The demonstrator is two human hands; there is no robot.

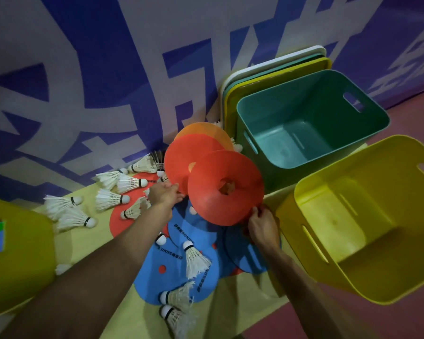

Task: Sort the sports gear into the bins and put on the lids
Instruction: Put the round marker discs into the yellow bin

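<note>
My right hand (262, 228) pinches the lower rim of a red disc cone (225, 189), lifted and tilted over the pile. My left hand (165, 194) grips the edge of a second red disc cone (181, 155), with an orange one (203, 129) behind it. Blue disc cones (181, 265) and another red one (119, 221) lie on the floor under my arms. White shuttlecocks (110, 199) are scattered on the left and on the blue discs. An empty teal bin (311, 123) stands at the back right, an empty yellow bin (357, 221) nearer right.
Several lids (274, 67), white, teal and yellow, lean against the blue and white wall behind the teal bin. A yellow-green bin (17, 253) sits at the far left. Red floor shows at the right and bottom.
</note>
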